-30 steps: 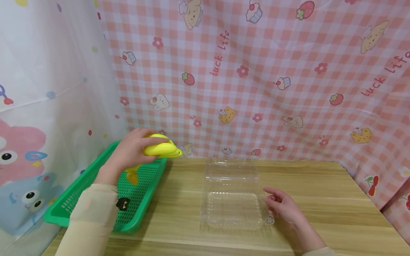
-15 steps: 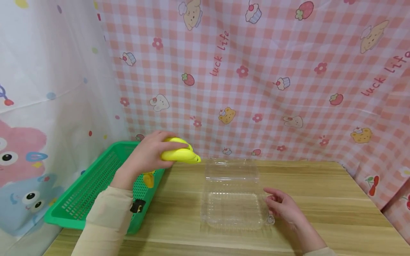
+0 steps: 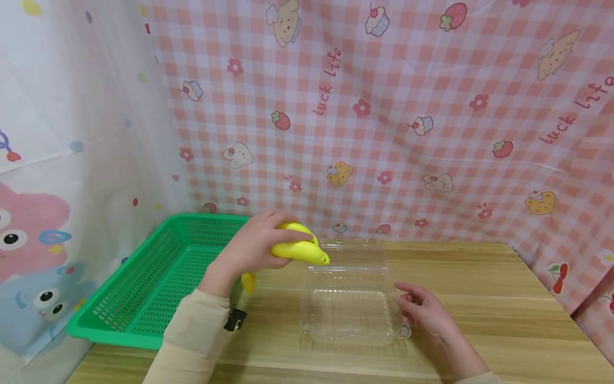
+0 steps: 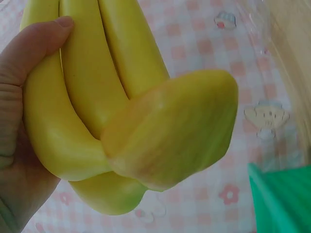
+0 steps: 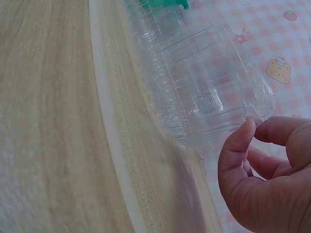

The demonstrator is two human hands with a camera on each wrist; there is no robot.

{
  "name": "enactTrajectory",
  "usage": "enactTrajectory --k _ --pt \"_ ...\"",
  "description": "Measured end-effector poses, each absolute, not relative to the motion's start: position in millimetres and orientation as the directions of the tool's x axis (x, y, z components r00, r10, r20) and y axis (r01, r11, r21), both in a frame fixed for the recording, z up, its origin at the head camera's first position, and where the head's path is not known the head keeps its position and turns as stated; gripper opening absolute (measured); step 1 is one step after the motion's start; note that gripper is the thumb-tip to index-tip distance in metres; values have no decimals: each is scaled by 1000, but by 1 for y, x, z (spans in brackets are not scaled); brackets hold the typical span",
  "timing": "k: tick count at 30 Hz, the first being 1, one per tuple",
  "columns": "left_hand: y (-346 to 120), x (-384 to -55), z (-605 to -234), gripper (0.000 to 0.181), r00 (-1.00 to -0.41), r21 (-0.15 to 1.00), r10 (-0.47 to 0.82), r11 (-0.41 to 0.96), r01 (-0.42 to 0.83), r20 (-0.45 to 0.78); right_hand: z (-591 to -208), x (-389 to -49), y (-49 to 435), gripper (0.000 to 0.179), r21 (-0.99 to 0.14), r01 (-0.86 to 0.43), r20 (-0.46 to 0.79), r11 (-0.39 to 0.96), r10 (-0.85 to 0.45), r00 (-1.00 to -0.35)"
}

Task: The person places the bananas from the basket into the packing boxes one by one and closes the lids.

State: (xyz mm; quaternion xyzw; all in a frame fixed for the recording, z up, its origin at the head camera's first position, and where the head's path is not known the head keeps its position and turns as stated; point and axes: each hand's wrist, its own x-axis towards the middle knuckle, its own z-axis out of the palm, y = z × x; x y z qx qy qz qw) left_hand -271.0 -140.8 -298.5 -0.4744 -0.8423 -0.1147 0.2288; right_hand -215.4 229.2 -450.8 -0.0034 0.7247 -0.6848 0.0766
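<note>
My left hand (image 3: 256, 242) grips a bunch of yellow bananas (image 3: 299, 253) in the air, between the green basket and a clear plastic clamshell container (image 3: 350, 317). In the left wrist view, the thumb lies across the bananas (image 4: 80, 82) and their thick joined stem end (image 4: 175, 128) faces the camera. The container lies with its lid (image 3: 347, 258) folded back, away from me. At its right edge is my right hand (image 3: 424, 312). The right wrist view shows this hand's thumb and forefinger pinching the rim of the container (image 5: 204, 82).
The green perforated basket (image 3: 115, 337) stands on the wooden table (image 3: 460, 277) at the left. A pink checked cloth (image 3: 307, 133) hangs behind the table, and a white printed cloth (image 3: 105, 106) hangs at the left. A small dark device (image 3: 235, 320) sits under my left wrist.
My left hand has carried the bananas rightward and a little nearer, from over the basket toward the container. The right hand and the container have stayed in place.
</note>
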Motion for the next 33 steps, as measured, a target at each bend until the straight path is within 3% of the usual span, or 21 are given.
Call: enactTrajectory --k 17,33 --pt "-72 -264 -333 53 -449 -60 832 492 868 327 -451 -216 229 53 -992 103 -111 70 -108 -988" --pt "-16 -257 -351 53 -381 -141 892 421 896 242 -451 -216 230 52 -988 116 -125 100 -91 -988"
